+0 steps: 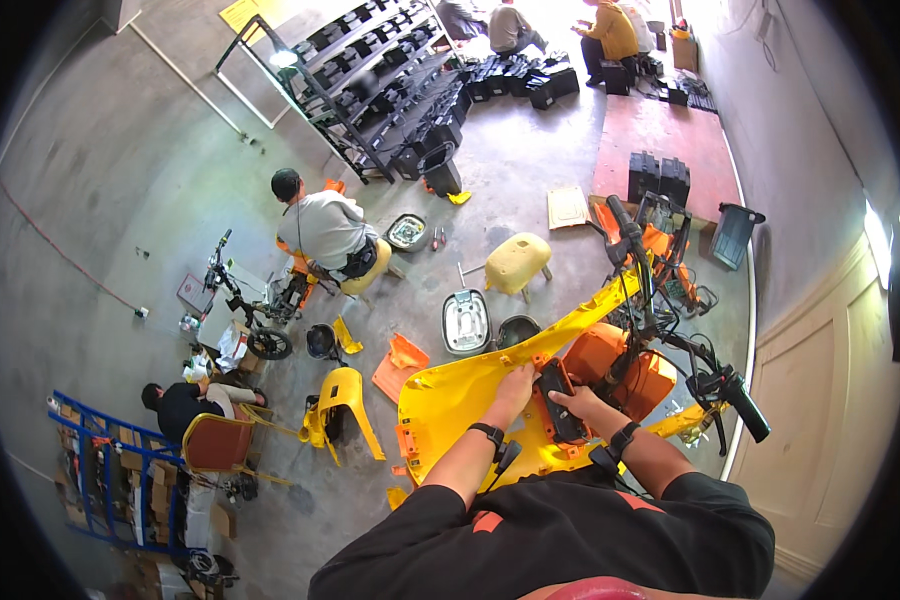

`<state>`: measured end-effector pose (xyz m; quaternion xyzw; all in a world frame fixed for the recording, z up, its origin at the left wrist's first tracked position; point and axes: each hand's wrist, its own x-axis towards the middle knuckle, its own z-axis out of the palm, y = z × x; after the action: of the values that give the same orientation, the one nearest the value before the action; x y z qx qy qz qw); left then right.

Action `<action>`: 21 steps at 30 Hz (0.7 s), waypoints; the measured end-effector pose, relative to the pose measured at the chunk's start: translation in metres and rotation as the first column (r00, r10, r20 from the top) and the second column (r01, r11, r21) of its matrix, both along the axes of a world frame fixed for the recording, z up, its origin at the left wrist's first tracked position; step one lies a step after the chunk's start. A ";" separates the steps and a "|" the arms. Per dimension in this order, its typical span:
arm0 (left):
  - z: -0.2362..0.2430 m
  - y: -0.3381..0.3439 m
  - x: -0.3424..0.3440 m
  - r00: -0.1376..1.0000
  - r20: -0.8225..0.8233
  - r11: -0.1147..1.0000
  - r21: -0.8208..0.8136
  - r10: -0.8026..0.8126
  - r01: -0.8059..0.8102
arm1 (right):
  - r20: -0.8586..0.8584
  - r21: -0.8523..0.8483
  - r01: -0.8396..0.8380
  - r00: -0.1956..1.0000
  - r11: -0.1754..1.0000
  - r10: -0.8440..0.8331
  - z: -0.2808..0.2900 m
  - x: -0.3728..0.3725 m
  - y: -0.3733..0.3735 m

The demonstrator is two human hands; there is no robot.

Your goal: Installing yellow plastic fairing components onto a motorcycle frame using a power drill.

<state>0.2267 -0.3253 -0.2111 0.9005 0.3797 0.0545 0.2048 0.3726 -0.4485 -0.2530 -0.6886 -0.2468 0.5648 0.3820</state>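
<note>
A black oblong part (555,378) is lying in the hollow of the yellow body panel (448,388), in front of the person's torso, with orange trim beside it. The right hand (580,404) is touching its top with a fingertip, while the left hand (515,388) is resting at the panel just beside it; the fingers' undersides are hiding, so I cannot tell whether either set is clamping. If the right hand were pressing unevenly, the part could be tipping or sliding within the shell; if the left were leaning hard, the panel could be flexing or shifting. Cables about the handlebar (660,325) could be snagging a sleeve or wristband. The panel's far edge is curving up toward that handlebar, whose black grip (748,408) is jutting out on the right, and a pale door (820,390) is bounding that side. More floor (310,500) is opening leftward, though an orange panel (400,368) is lying near the shell's edge and a yellow molded piece (346,395) is standing beyond.
</note>
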 end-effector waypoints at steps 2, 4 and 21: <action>-0.004 0.001 -0.003 0.999 0.037 1.000 0.014 -0.012 0.012 | -0.062 -0.055 -0.014 0.998 0.998 0.010 0.005 0.002 0.001; -0.002 -0.001 -0.003 0.997 0.068 0.999 0.026 -0.030 0.028 | -0.051 -0.043 -0.011 0.999 0.999 0.008 0.007 0.003 0.001; -0.018 -0.013 0.016 0.811 0.245 0.812 -0.420 0.531 -0.405 | -0.099 -0.067 0.016 0.995 0.998 -0.022 0.032 0.003 -0.005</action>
<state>0.2423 -0.3386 -0.2295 0.7011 0.5535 0.1955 0.4048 0.3752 -0.4532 -0.2210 -0.6741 -0.2022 0.6027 0.3762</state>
